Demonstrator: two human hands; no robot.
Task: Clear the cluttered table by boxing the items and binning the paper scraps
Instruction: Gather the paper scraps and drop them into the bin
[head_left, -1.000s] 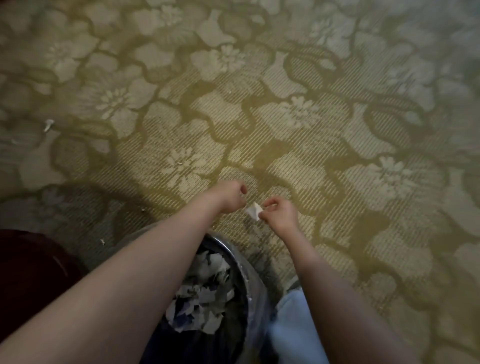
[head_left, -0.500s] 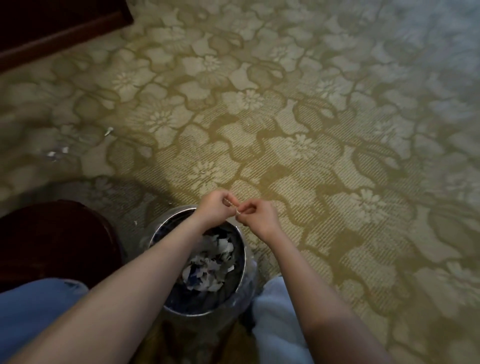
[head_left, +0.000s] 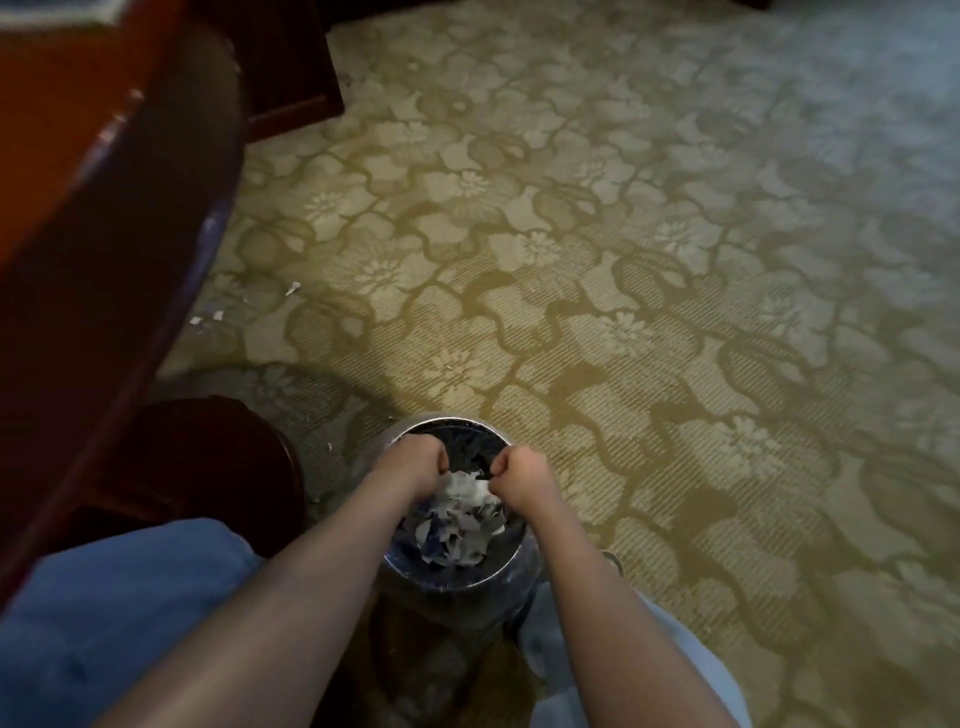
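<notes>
- Floral carpet (head_left: 649, 291); at left, stray scraps (head_left: 293, 288) lie beside the dark table (head_left: 88, 218).
- Left hand (head_left: 415, 460), fingers curled over the bin (head_left: 451, 419); I cannot tell if it pinches paper.
- Right hand (head_left: 524, 467), likewise curled: release low over the binned paper (head_left: 457, 535), so nothing drifts out.

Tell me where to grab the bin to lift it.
Likely the metal rim, gripped at two opposite sides from above: the bin stands upright and open-topped, its round ring looks the firmest edge, and the paper scraps lie below it.
</notes>
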